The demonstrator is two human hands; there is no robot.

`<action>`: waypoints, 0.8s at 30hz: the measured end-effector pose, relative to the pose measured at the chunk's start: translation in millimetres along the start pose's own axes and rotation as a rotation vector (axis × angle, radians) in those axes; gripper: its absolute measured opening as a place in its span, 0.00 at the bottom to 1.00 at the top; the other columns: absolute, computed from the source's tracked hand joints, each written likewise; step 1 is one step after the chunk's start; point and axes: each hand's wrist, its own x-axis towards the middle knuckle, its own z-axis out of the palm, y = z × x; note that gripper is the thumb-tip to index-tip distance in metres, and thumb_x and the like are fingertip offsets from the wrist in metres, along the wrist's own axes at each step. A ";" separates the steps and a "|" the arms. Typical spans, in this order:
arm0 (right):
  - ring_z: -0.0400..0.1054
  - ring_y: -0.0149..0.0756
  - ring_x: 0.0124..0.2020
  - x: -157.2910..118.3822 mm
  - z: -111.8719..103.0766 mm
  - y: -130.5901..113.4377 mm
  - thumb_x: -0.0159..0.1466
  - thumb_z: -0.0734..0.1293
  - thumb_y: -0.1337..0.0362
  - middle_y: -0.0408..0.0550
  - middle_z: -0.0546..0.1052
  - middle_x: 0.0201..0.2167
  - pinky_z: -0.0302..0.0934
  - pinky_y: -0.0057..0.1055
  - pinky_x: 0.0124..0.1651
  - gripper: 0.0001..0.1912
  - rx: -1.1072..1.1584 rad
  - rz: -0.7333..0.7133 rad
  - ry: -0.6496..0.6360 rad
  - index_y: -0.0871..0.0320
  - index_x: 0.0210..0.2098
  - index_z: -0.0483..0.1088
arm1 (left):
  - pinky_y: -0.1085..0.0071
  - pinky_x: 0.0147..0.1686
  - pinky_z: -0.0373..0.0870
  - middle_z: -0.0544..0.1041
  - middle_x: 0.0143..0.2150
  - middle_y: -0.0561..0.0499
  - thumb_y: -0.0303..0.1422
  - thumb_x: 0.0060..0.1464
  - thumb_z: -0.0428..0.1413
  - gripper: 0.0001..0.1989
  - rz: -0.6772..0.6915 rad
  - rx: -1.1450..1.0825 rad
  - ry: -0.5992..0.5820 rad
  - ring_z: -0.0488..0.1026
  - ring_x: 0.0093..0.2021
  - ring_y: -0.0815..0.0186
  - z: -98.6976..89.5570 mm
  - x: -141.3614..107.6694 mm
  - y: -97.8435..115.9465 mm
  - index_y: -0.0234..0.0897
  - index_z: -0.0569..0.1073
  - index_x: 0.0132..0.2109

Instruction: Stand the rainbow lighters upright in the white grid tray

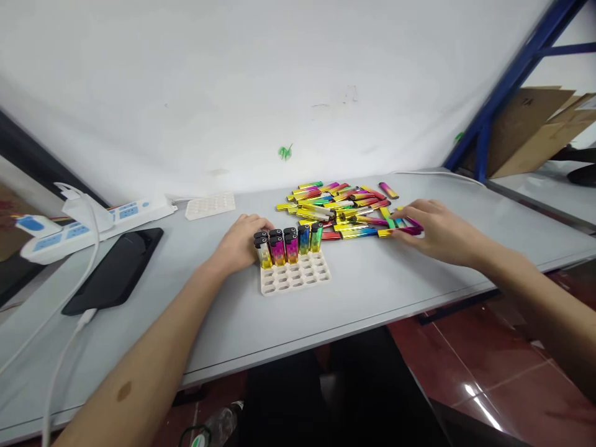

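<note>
Several lighters [278, 248] with black tops stand upright in the back rows of a white tray [298, 276] with oval holes; its front rows hold none. My left hand [245, 241] is curled at the tray's back left corner, against the lighters, which hide its fingertips. To the right lies a loose pile of shiny, many-coloured lighter sleeves [344, 208]. At the pile's right edge, my right hand [426, 226] has its thumb and fingers bent round a few sleeves, among them a yellow and purple sleeve [400, 232] lying between them.
A second white holed tray [210, 205] lies by the wall. On the left are a power strip [102, 226] and a black phone [114, 270] with a white cable [87, 318]. Cardboard boxes [535, 133] stand behind a blue frame [484, 139]. The table's front edge [326, 340] runs before me.
</note>
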 end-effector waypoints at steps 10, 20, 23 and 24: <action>0.71 0.50 0.45 -28.7 -1.7 49.3 0.64 0.70 0.53 0.58 0.77 0.45 0.65 0.46 0.47 0.13 0.056 0.055 -0.024 0.53 0.43 0.79 | 0.60 0.48 0.64 0.78 0.42 0.46 0.30 0.47 0.56 0.12 0.029 -0.006 0.013 0.73 0.44 0.56 0.1 0.5 -2.3 0.38 0.73 0.42; 0.72 0.36 0.31 35.2 -3.0 -25.4 0.67 0.66 0.47 0.47 0.77 0.32 0.68 0.37 0.35 0.17 0.919 0.417 0.114 0.54 0.37 0.69 | 0.61 0.46 0.64 0.78 0.42 0.46 0.30 0.49 0.57 0.12 0.008 -0.008 0.017 0.71 0.43 0.56 0.2 -0.8 0.1 0.38 0.74 0.43; 0.65 0.30 0.20 60.6 15.2 -54.4 0.69 0.64 0.47 0.38 0.69 0.25 0.61 0.30 0.23 0.15 1.269 0.439 0.197 0.52 0.41 0.62 | 0.61 0.46 0.64 0.78 0.43 0.46 0.30 0.50 0.56 0.11 0.009 -0.014 0.016 0.71 0.44 0.57 -0.3 -2.0 1.5 0.38 0.74 0.42; 0.61 0.28 0.17 67.4 21.7 -63.5 0.69 0.63 0.47 0.36 0.66 0.24 0.56 0.28 0.19 0.14 1.328 0.427 0.186 0.51 0.41 0.61 | 0.62 0.46 0.64 0.78 0.43 0.46 0.30 0.50 0.56 0.11 0.009 -0.015 0.016 0.71 0.44 0.57 -0.5 -2.3 1.7 0.38 0.74 0.42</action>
